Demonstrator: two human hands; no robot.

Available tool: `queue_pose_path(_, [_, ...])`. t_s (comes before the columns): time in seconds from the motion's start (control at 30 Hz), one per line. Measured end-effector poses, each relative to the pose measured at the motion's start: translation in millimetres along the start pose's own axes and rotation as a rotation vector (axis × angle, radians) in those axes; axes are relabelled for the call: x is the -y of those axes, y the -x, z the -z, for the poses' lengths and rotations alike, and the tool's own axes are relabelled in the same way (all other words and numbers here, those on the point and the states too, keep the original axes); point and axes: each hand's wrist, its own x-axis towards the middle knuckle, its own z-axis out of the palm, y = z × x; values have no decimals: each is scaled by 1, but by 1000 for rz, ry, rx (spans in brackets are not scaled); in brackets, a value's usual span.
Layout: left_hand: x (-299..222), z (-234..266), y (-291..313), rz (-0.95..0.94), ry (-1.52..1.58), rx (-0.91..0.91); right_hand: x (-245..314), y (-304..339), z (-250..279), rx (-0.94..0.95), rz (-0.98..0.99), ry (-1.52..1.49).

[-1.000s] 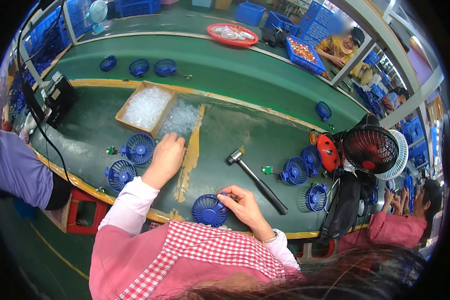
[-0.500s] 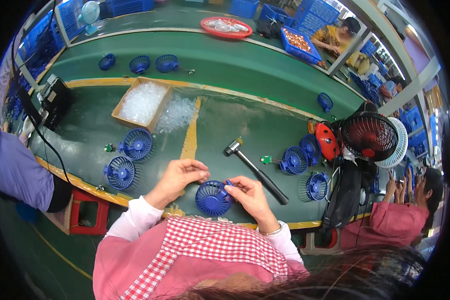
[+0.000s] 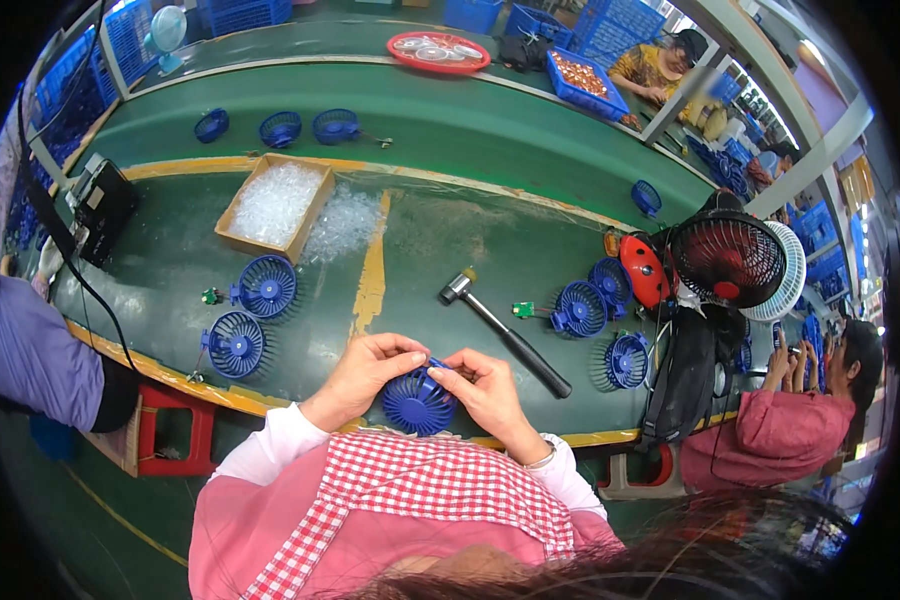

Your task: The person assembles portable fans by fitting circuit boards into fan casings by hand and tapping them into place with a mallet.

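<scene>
At the near edge of the bench, a blue round fan housing (image 3: 419, 406) with radial slats lies between my two hands. My right hand (image 3: 488, 398) grips its upper rim between thumb and fingers. Thumb and fingertips of my left hand (image 3: 358, 378) are pinched together right at the top of the same housing. What sits in that pinch is too small to tell. A hammer (image 3: 505, 336) with a black handle lies just beyond my right hand. To the left rest two more blue fan housings (image 3: 267, 286), one with a small green circuit board (image 3: 211, 296) on wires.
A cardboard box (image 3: 276, 208) of small clear plastic pieces stands ahead, with loose pieces spilled beside it. More fan housings (image 3: 580, 308), a black bag (image 3: 678, 375) and a desk fan (image 3: 728, 258) are at the right. Beyond runs a green conveyor belt (image 3: 430, 120). Co-workers sit on both sides.
My left hand has come right and closed in on the top of the fan housing, where it was apart before. My right hand keeps its grip on the rim.
</scene>
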Motion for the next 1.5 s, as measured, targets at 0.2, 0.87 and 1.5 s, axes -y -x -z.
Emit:
queue_pose_path(0.2, [-5, -1, 4, -114, -213, 25, -10, -2, -3, -72, 34, -31])
queue_pose_path(0.87, [-54, 30, -14, -654, -952, -245, 20, -23, 5, 201, -75, 34])
queue_pose_path(1.5, [-79, 125, -25, -809, -1334, -625, 23, -74, 36, -106, 552, 721])
